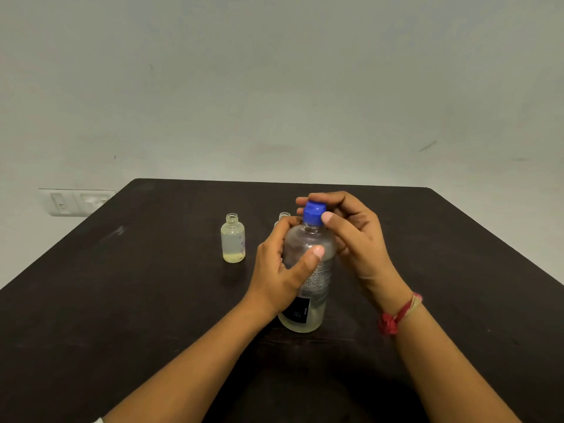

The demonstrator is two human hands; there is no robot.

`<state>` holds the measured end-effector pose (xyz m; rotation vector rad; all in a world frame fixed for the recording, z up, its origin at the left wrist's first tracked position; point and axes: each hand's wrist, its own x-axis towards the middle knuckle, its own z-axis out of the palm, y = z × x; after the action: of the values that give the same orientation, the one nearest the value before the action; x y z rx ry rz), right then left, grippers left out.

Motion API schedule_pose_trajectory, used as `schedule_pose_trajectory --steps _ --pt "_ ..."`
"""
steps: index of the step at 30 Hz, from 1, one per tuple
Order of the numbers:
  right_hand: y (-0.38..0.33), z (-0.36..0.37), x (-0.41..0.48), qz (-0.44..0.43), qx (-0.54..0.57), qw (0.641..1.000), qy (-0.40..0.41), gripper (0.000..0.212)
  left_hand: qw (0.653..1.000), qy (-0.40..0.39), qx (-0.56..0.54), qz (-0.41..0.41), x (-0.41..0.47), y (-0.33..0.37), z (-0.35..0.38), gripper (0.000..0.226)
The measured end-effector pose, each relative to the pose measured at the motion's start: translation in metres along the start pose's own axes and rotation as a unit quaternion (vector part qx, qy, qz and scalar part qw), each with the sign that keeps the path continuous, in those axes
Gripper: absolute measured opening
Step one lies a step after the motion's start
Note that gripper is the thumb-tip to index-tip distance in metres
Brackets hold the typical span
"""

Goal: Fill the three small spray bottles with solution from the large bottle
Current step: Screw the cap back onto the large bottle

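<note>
The large clear bottle stands upright on the dark table, with pale yellowish liquid low inside and a black label. My left hand grips its body from the left. My right hand pinches the blue cap on its neck. One small open bottle, capless, stands to the left with a little pale liquid at the bottom. Behind my left hand, only the open neck of a second small bottle shows. A third small bottle is not visible.
The table's far edge meets a plain grey wall. A white switch plate sits on the wall at the left, beside the table's back corner. A red thread band circles my right wrist.
</note>
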<state>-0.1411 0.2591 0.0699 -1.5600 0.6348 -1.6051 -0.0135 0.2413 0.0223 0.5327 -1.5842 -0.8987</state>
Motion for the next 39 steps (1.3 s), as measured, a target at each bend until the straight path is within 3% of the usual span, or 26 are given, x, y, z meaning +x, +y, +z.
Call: schedule_pose_trajectory --steps 3,7,10,15,17,23,26,29,31,39 --pt "-0.0025 -0.0017 -0.0009 0.013 0.001 1.000 0.009 0.015 1.000 -0.009 0.005 0.008 0.0000 0.0005 -0.0003 0.052" --pt "-0.0014 0.0017 -0.0023 -0.001 -0.016 0.999 0.039 0.025 1.000 -0.015 0.019 0.018 -0.0010 0.0019 0.0009 0.048" --pt "0.0007 0.0030 -0.0008 -0.024 -0.008 0.999 0.021 0.023 1.000 -0.008 0.007 0.014 -0.0004 0.0003 0.0002 0.045" --pt "-0.0042 -0.0001 -0.0009 0.013 0.048 0.999 -0.019 0.008 1.000 -0.013 -0.008 0.009 -0.0012 0.0010 0.0007 0.053" --pt "-0.0052 -0.0007 -0.0016 0.024 0.030 0.999 -0.008 0.013 1.000 -0.015 -0.002 0.014 -0.0013 0.0014 0.0007 0.061" --pt "-0.0056 0.0038 -0.0021 -0.011 -0.047 0.998 0.028 0.026 0.999 -0.015 0.036 0.027 -0.0018 0.0027 0.0023 0.052" --pt "-0.0028 0.0041 -0.0014 0.004 0.012 1.000 -0.002 0.026 1.000 0.006 0.009 0.009 -0.0007 -0.0004 0.0001 0.059" --pt "-0.0057 0.0033 -0.0014 0.037 0.055 0.998 -0.008 0.023 1.000 0.008 0.013 0.003 -0.0003 -0.0001 0.0007 0.052" --pt "-0.0072 0.0026 -0.0026 0.047 0.051 0.998 -0.004 0.016 1.000 0.003 0.013 0.002 0.0001 -0.0001 0.0013 0.048" --pt "-0.0057 0.0032 -0.0037 0.042 -0.011 0.999 0.025 0.029 0.999 -0.015 0.032 0.011 -0.0006 0.0006 0.0019 0.051"
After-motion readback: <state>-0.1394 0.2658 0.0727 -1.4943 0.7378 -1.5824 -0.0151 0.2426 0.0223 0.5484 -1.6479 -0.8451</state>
